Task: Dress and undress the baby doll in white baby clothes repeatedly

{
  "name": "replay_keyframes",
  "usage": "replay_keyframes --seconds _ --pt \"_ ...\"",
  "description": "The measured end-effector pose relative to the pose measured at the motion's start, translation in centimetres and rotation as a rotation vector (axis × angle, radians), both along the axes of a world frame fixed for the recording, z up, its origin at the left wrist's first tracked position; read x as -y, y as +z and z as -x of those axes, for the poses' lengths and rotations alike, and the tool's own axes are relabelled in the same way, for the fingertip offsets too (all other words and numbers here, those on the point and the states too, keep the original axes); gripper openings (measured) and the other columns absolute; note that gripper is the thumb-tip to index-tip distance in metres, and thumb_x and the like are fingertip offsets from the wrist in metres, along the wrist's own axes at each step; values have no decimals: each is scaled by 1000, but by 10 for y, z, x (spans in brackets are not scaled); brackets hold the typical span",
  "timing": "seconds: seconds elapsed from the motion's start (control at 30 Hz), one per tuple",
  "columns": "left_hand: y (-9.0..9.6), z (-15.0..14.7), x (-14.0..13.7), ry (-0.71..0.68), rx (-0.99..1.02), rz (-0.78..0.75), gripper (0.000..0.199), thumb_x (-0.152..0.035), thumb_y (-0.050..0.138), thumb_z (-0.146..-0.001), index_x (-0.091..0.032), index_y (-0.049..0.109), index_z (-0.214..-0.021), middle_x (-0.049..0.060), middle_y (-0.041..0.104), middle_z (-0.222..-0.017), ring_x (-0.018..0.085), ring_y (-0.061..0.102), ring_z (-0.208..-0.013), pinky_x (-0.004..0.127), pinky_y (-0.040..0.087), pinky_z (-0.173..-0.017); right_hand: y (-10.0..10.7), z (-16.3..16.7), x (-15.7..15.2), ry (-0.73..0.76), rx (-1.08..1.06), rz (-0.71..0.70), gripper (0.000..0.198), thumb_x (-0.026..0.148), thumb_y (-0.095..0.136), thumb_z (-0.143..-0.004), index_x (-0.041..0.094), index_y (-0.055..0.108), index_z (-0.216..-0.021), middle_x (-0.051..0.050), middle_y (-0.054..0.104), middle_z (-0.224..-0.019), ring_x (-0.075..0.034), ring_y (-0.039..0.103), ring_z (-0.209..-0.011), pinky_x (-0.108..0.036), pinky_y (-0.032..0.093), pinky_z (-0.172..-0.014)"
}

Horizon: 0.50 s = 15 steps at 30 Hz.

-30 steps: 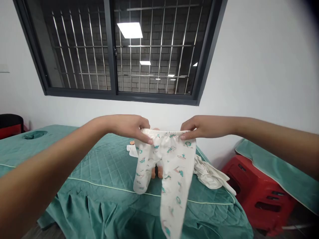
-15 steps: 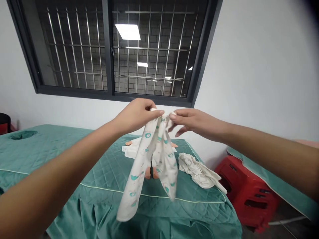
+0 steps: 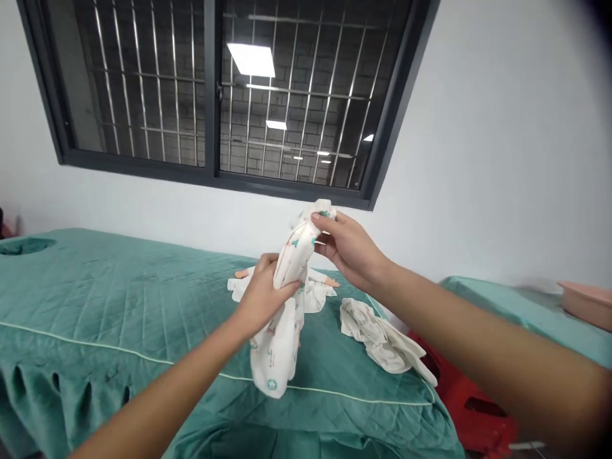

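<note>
A pair of white baby pants (image 3: 275, 363) with small green prints hangs in front of me, gathered lengthwise into a narrow strip. My right hand (image 3: 354, 248) pinches its top end between thumb and fingers. Lower down, around the middle of the strip, my left hand (image 3: 264, 293) is closed on the cloth, and the legs dangle below it. Behind the pants a doll (image 3: 316, 296) in a white top lies on the bed with both arms spread out. The pants and my left hand hide most of its body.
A green quilted cover drapes over the bed (image 3: 119, 287). Crumpled white cloths (image 3: 382, 338) lie near its right edge. Red plastic stools (image 3: 478, 408) stand to the right, beside another green-covered surface (image 3: 507, 299) bearing a pink basin (image 3: 586, 303). A barred window (image 3: 296, 95) is behind.
My left hand has moved from the waistband down to mid-length of the pants. The two legs, hanging apart before, are now brought together. My right hand keeps hold of the top end.
</note>
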<state>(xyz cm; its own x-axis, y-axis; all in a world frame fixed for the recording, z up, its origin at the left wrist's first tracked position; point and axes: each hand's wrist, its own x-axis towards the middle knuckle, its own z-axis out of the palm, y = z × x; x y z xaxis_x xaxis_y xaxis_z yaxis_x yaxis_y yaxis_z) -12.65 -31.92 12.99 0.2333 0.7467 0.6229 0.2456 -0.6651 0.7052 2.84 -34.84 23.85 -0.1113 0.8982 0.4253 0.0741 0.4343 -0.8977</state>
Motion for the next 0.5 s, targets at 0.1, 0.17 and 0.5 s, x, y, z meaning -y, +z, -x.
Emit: replay_keyframes --seconds 0.1,0.17,0.5 --pt "-44 2 -6 97 98 -41 25 -31 60 -83 -19 65 -105 9 45 -138 29 44 -130 40 33 -113 -37 -13 -28 -199 99 136 32 46 64 -81 22 53 -99 -5 62 -101 -18 61 -90 -33 55 -74" --pt "-56 10 -11 125 154 -40 31 -32 61 -82 -20 63 -111 8 45 -142 29 42 -133 39 32 -113 -68 -25 -52 -348 225 209 42 51 66 -78 24 50 -107 -7 56 -112 -20 59 -96 -32 55 -72" --pt "-112 33 -123 343 -75 619 36 -26 68 -73 -15 54 -104 9 65 -102 25 63 -97 37 48 -87 -210 -72 -212 -565 745 63 64 51 59 -80 16 44 -131 -17 41 -138 -31 38 -135 -44 31 -113"
